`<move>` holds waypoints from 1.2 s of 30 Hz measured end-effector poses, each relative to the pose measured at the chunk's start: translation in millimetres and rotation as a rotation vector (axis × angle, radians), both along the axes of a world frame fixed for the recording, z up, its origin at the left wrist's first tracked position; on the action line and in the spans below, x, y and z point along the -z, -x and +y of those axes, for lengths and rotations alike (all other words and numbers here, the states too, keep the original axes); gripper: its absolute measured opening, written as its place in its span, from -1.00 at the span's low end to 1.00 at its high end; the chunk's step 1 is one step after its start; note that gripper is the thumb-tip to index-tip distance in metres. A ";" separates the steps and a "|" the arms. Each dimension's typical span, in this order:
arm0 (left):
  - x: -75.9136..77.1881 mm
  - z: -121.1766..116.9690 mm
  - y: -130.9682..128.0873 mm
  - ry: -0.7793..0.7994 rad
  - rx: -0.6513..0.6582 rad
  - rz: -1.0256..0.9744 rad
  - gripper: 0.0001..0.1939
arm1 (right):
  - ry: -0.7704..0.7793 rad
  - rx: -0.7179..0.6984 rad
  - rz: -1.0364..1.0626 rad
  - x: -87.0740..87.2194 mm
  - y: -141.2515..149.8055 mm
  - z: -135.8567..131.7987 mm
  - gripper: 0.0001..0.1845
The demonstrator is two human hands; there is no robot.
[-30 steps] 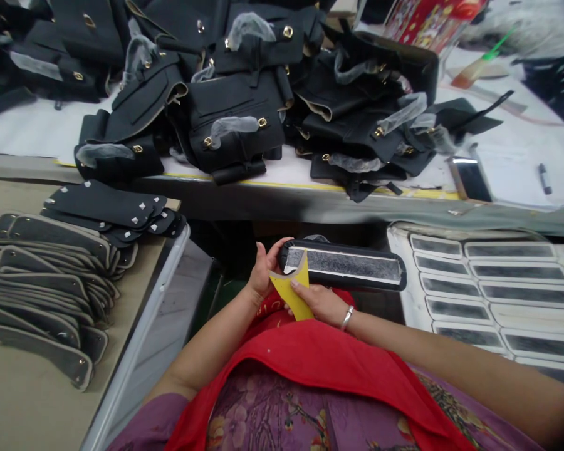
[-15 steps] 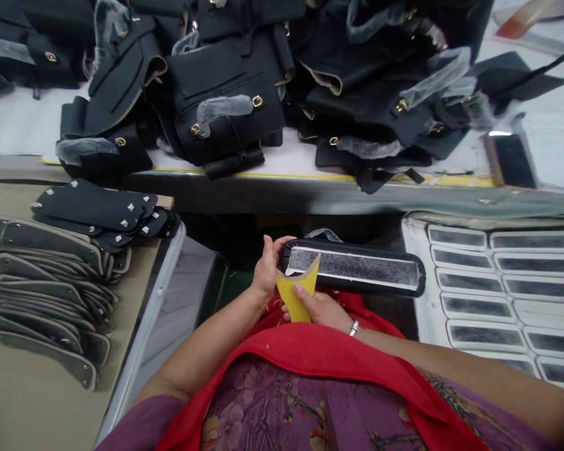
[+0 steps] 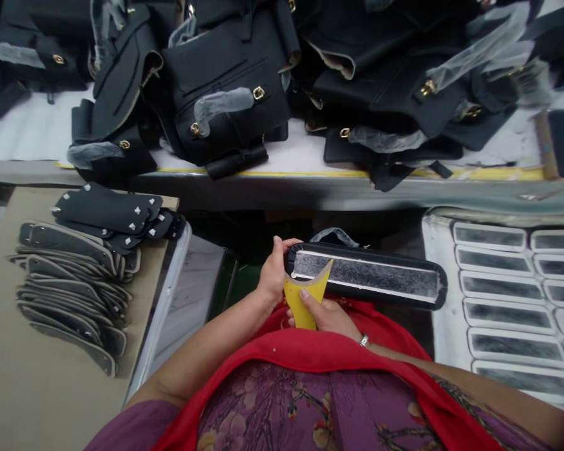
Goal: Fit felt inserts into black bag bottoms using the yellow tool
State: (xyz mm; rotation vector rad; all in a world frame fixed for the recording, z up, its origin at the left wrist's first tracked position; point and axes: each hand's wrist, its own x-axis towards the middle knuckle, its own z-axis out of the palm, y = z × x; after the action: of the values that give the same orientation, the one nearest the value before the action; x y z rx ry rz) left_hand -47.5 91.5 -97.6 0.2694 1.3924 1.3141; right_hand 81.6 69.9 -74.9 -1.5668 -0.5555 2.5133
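Observation:
My left hand (image 3: 273, 270) grips the left end of a black bag (image 3: 390, 254), whose long narrow base faces up toward me. A dark fuzzy strip with white edges (image 3: 371, 273) runs along that base. In my right hand (image 3: 333, 316) is a yellow scraper (image 3: 305, 303) with a curved, pale upper edge and two pointed corners. My thumb presses on its face. The scraper's top overlaps the left part of the base in view; whether it touches cannot be told. A plastic-wrapped handle (image 3: 333, 236) shows behind the bag.
Many black bags (image 3: 225, 94) with gold buckles lie heaped on the long bench ahead. To the left, a board (image 3: 9, 401) bears stacked dark panels (image 3: 70, 282) and black pieces with white tabs (image 3: 103, 210). On the right, a white sheet (image 3: 444, 338) carries rows of dark strips (image 3: 507, 313).
The view has shifted slightly, so the surroundings sit a little differently in the picture. Both hands keep their holds on the bag and the scraper, with little visible movement between them.

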 end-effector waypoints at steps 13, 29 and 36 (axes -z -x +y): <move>-8.1 9.8 0.1 0.202 0.071 0.246 -0.43 | 0.015 0.009 -0.107 -16.6 -2.4 12.5 -0.71; -10.8 -10.5 12.4 -0.101 0.301 -0.158 -0.35 | 0.118 0.103 0.252 -7.6 13.4 -21.2 -0.80; -2.0 -14.9 12.4 -0.203 0.324 -0.043 -0.36 | 0.129 0.112 0.328 -0.4 9.4 -25.4 -0.81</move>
State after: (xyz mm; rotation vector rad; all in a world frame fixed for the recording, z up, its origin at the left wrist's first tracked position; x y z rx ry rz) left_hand -59.9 76.6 -95.6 0.5753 1.1246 1.1815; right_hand 72.2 44.5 -74.5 -1.1444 -0.2588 2.6838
